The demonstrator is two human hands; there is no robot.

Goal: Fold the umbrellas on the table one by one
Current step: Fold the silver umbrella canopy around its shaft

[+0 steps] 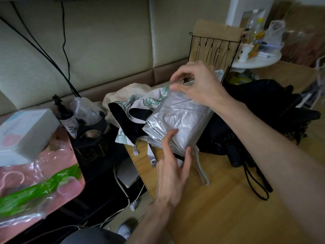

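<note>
A silver umbrella (179, 118) lies half bundled on the wooden table (219, 199), its canopy gathered in pleats. My left hand (173, 166) grips the near end of the bundle, thumb on one side and fingers over the pleats. My right hand (195, 83) pinches the far top end of the silver canopy between thumb and fingers. A white wrist strap (202, 171) hangs from the near end. Behind lies a floral umbrella (139, 106) with black lining, unfolded. A black umbrella (255, 117) sprawls at the right under my right forearm.
A black cord loop (258, 184) trails from the black umbrella over the table. A wire rack (212, 48) and cardboard stand behind. At left a pink tray (52, 187) bears a white box (22, 132). Cables run below the table edge.
</note>
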